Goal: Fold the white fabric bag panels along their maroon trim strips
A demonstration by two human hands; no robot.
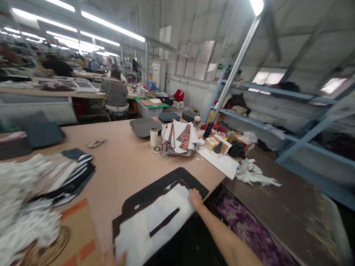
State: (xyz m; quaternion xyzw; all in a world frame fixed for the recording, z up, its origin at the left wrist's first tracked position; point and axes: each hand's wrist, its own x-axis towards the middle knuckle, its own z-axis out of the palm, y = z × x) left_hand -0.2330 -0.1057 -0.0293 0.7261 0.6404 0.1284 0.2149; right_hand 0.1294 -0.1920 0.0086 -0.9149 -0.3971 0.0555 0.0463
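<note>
A dark flat panel (180, 175) lies at the near edge of the table. On it rests a white-backed piece (144, 216) with dark borders and a slanted dark strip across its middle. My right hand (195, 199) touches the right end of the white piece; its fingers are bent at the edge and partly hidden. At the bottom of the view, my left hand (113, 258) is at the near left corner of the white piece, blurred and cut off by the frame.
Fabric piles and cardboard (80, 232) lie left. Beyond are scissors (96, 143), a white bottle (154, 137), a tape roll (156, 150) and stacked patterned fabric (180, 138). Blue shelving (294, 147) stands right. A seated person (115, 92) is farther back.
</note>
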